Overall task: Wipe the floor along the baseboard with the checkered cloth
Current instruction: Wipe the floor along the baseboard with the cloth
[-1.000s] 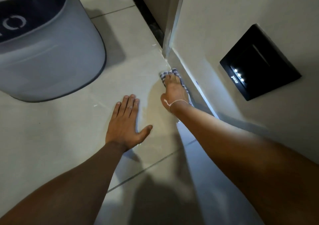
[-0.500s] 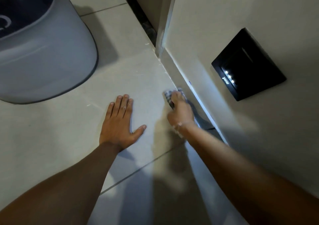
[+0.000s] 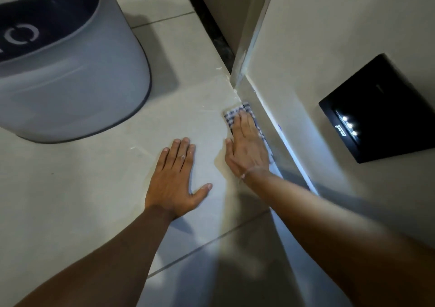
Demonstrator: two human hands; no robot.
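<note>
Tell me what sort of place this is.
Probably an indoor room at home, seen at floor level. Pale tiled floor with grout lines meets a painted wall with a baseboard; a grey bin-like container stands nearby, and a black lit panel is on the wall.

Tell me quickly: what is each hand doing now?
Left hand: open, flat on the floor, holding nothing.
Right hand: open, pressing the checkered cloth down.

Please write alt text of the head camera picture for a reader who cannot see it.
A person's right hand presses a checkered cloth flat on the tiled floor against the baseboard, near a wall corner. The left hand rests flat beside it; a grey bin stands farther left.
</note>
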